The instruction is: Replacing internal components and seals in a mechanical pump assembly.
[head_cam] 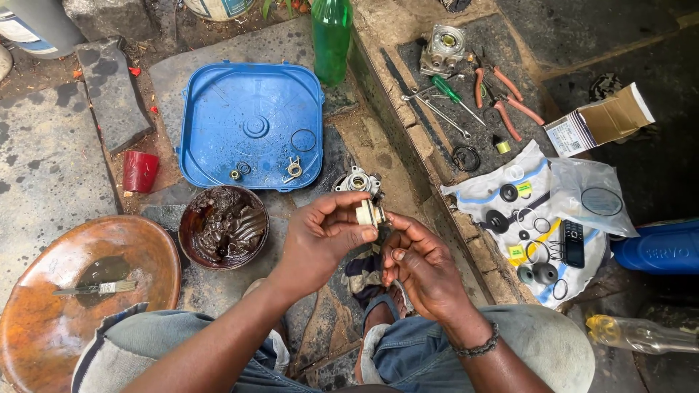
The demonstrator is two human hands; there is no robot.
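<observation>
My left hand (320, 236) grips a small round cream-coloured part (368, 212) between thumb and fingers. My right hand (422, 266) is beside it, its fingertips touching the same part from the right. Just beyond the hands a grey metal pump-like body (357, 180) sits on the stone ground. A bowl of dark brown grease (223, 225) stands to the left of my left hand.
A blue plastic lid (251, 124) holds small rings and fittings. A rusty round pan (80, 291) holds a brush. Red cup (140, 171), green bottle (332, 40), pliers (502, 94), screwdriver, another metal part, seals and a phone on a plastic sheet (535, 225), cardboard box, clear bottle.
</observation>
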